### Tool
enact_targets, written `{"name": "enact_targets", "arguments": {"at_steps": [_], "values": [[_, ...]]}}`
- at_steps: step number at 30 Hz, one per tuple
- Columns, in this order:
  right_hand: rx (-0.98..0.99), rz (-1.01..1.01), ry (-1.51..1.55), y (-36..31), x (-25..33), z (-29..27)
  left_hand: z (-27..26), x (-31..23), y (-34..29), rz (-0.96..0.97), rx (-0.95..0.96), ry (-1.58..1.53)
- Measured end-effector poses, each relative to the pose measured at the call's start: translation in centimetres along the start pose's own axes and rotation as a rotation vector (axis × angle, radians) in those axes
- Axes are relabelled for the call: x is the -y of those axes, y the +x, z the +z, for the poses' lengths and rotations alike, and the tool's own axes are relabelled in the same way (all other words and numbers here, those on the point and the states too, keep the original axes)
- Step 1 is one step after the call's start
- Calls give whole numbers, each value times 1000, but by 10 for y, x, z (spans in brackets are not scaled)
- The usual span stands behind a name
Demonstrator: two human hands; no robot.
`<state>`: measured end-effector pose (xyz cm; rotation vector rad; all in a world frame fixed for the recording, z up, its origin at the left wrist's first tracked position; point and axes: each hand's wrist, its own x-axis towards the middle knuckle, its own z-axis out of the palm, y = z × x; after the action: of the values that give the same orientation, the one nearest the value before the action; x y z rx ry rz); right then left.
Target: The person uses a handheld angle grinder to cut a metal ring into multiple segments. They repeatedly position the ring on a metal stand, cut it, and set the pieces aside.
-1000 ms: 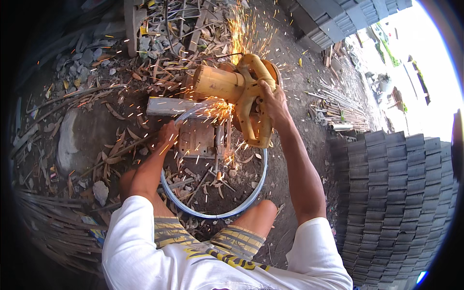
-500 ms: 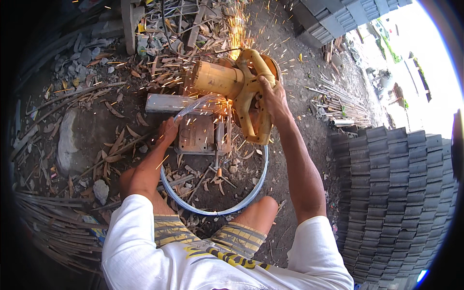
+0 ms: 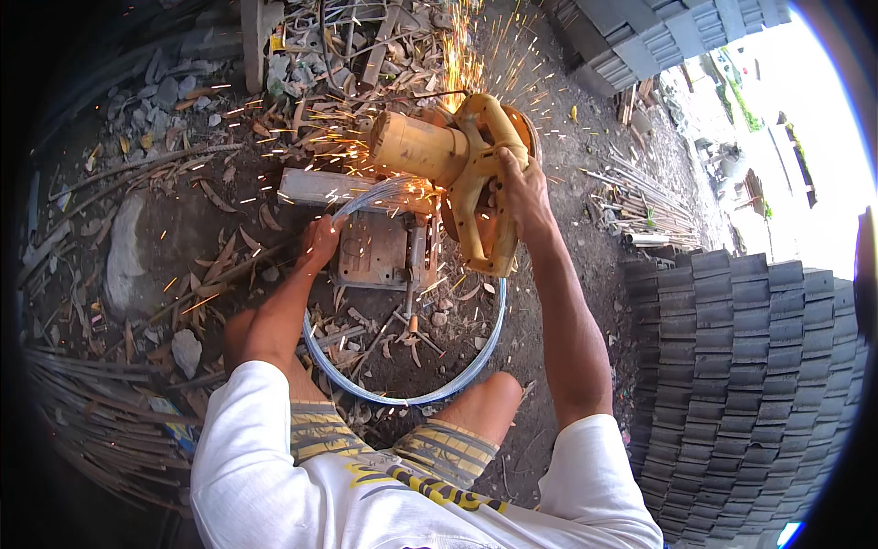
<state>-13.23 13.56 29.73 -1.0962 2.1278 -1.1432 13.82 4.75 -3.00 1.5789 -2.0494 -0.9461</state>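
My right hand (image 3: 526, 197) is wrapped round the handle of a yellow cut-off saw (image 3: 425, 149), its motor pointing left. Bright sparks (image 3: 465, 55) stream away from the far side of the saw, and more scatter leftward. A coil of thin silvery wire (image 3: 366, 389) loops above the ground in front of my knees. My left hand (image 3: 322, 240) grips the coil's left side, where the wire bundle runs onto the saw's metal base (image 3: 370, 252). The spot where wire and cutting disc meet is partly hidden by glare and the saw's body.
Stacked grey tiles (image 3: 732, 384) rise at the right, with more grey blocks (image 3: 631, 37) at the far right. Bundled rods (image 3: 101, 421) lie at the left, thin poles (image 3: 640, 197) at the right. Dry leaves, rubble and a pale stone (image 3: 126, 252) litter the dirt ground.
The view has shifted slightly. Sparks keep flying, with a thicker spray now to the left of the saw. Both hands keep their holds, and the saw stays lowered at the wire.
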Motion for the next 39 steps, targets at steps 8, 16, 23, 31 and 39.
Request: {"name": "enact_targets", "arguments": {"at_steps": [8,16,23,31,39], "values": [[9,2,-18,3,-5,0,13,10,9,-8,-19,47],[-7,-1,-13,0,-4,0,7,5,3,-39,22,45],[-15,8,8,6,-14,2,32,24,12,19,-112,80],[5,18,-2,-1,-7,1,11,8,4,-30,10,96],[13,11,7,-4,-1,3,10,4,2,-24,-60,35]]}}
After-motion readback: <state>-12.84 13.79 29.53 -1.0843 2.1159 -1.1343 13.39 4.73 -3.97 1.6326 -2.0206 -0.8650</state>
